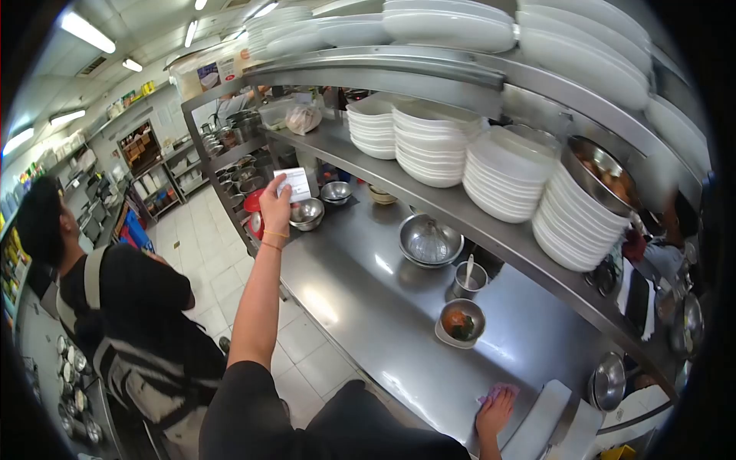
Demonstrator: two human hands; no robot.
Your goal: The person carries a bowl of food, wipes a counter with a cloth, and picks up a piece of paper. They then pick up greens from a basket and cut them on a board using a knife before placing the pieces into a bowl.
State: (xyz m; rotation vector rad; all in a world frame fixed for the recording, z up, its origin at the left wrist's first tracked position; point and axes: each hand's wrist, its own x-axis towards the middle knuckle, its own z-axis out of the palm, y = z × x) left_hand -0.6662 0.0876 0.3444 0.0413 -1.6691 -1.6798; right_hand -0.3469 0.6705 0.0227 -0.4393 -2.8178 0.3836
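Note:
My left hand is stretched out over the far left end of the steel counter, pinching a small white paper slip with printed lines too small to read. At the lower right, my right hand presses a pinkish-purple cloth onto the counter, its fingers over the cloth. Close beside it, a knife lies along white cutting boards. Farther up the counter sits a metal bowl with orange and dark green food. Behind that bowl stands a metal pot with a white-handled utensil in it.
Steel bowls stand toward the back. The shelf above carries stacks of white dishes and a bowl of food. A person in black with a backpack stands at my left. A red container sits beyond the counter's left end.

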